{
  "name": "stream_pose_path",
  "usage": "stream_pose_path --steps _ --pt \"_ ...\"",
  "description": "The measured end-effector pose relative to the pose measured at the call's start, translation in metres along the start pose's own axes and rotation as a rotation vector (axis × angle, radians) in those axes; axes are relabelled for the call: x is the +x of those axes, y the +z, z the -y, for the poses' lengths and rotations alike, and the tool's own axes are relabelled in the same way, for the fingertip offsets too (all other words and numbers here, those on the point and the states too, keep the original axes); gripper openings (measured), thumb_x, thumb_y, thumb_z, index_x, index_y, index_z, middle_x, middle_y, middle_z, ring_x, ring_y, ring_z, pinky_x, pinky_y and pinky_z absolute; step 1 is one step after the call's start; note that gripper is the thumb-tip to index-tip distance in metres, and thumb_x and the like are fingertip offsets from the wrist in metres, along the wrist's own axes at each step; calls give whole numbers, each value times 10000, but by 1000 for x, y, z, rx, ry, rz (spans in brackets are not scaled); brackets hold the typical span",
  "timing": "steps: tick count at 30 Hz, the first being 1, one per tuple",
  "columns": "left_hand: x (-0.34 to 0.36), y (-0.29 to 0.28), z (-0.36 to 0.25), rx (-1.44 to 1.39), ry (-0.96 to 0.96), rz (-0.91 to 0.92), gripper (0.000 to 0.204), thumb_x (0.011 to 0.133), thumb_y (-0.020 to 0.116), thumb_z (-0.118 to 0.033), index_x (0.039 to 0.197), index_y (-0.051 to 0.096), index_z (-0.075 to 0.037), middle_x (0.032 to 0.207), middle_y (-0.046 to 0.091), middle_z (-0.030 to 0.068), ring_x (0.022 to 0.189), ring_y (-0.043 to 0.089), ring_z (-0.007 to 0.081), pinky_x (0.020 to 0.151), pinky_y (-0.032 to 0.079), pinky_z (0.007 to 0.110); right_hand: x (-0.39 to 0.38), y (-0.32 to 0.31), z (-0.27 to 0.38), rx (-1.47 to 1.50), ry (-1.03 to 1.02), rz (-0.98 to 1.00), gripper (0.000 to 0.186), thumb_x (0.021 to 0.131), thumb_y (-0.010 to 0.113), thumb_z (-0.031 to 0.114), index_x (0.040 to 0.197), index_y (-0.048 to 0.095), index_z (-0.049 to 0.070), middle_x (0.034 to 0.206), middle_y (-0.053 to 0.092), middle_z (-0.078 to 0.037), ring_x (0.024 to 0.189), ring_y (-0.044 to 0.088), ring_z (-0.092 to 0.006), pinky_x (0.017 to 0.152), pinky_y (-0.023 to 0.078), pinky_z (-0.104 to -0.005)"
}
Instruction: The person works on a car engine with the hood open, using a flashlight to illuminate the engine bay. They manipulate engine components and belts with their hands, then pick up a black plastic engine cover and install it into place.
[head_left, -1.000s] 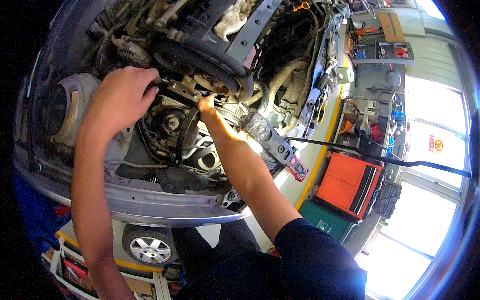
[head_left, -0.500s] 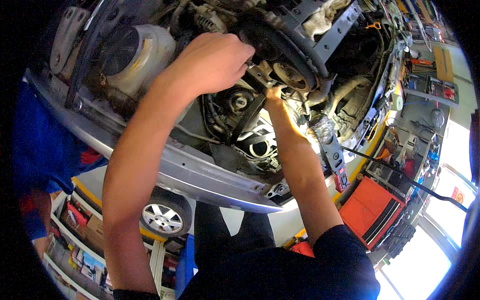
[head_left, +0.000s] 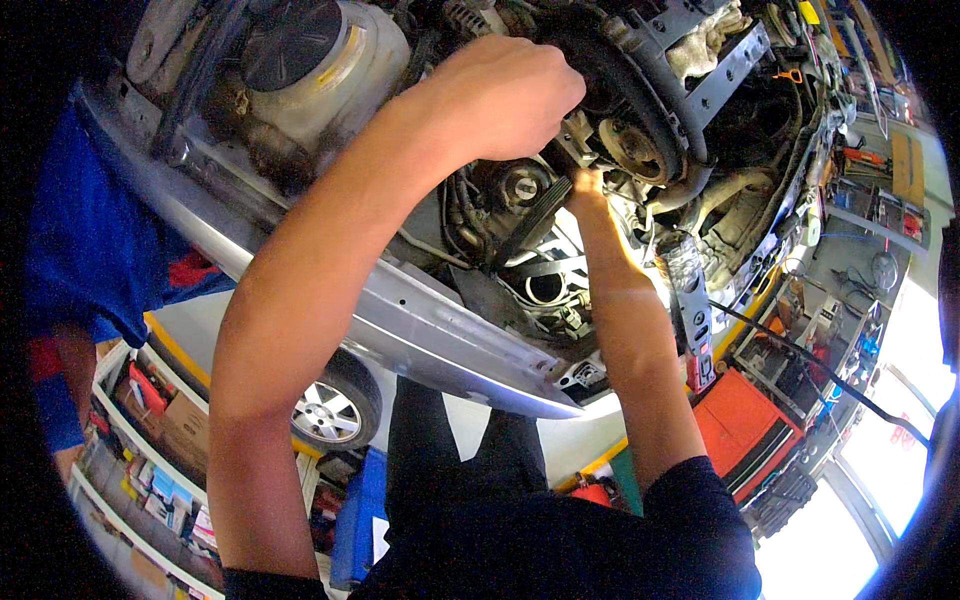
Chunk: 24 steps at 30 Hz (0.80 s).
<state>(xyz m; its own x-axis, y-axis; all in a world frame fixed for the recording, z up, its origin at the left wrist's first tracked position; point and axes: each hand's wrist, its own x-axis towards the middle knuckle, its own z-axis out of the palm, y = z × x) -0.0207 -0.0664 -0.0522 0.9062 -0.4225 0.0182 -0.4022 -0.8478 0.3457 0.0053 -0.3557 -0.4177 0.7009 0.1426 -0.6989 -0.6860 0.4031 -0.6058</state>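
Above the open engine bay, my left hand (head_left: 520, 98) is closed in a fist, its back toward me. Whatever it grips is hidden beneath the fingers. Just below and right of that fist is a metal bracket (head_left: 576, 138), close to a round pulley (head_left: 632, 150). My right hand (head_left: 588, 186) reaches in under the bracket, and its fingers are out of sight among the engine parts. A black ribbed belt (head_left: 537, 222) runs slantwise beside the right hand. Left of it sits another pulley (head_left: 524, 188) with a bright hub.
A whitish reservoir with a black cap (head_left: 292, 45) stands at the left. The silver car-body edge (head_left: 450, 350) crosses in front of me. A person in blue clothes (head_left: 100, 230) is at far left. A red tool cabinet (head_left: 745, 425) and a loaded shelf (head_left: 150, 440) stand around.
The view has shifted, so the engine bay lies farther right. My left fist has moved slightly right and away over the bracket. The right hand stays low beside the belt.
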Motion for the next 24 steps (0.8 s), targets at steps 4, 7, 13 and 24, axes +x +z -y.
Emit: stream_pose_path --steps 4,7,13,24 --pt "11 -5 -9 -15 56 -15 175 867 635 -188 920 702 -34 824 707 213 801 702 425 742 572 547 29 -48 -4 117 -13 84 380 942 591 250 1277 630 74 1171 714 -100 998 687 -266 869 537 -460" --pt "2 0 -1 -7 2 -14 175 867 627 -183 918 703 -34 824 706 217 802 701 427 745 571 549 11 -14 -4 44 12 29 399 914 630 268 1270 630 86 1162 707 -107 974 685 -280 840 547 -459" --pt "8 1 -6 3 22 9 175 866 619 -182 907 701 -33 828 706 218 814 702 425 751 573 545 -29 15 26 -143 -54 -108 475 863 719 354 1248 621 93 1127 689 -125 926 681 -294 774 570 -459" --pt "8 7 -2 0 -33 90 203 889 615 -208 974 697 -43 915 713 218 884 698 425 793 569 545 -74 29 26 -635 -319 -518 267 864 601 210 994 704 1 932 720 -171 790 633 -321 723 490 -412"
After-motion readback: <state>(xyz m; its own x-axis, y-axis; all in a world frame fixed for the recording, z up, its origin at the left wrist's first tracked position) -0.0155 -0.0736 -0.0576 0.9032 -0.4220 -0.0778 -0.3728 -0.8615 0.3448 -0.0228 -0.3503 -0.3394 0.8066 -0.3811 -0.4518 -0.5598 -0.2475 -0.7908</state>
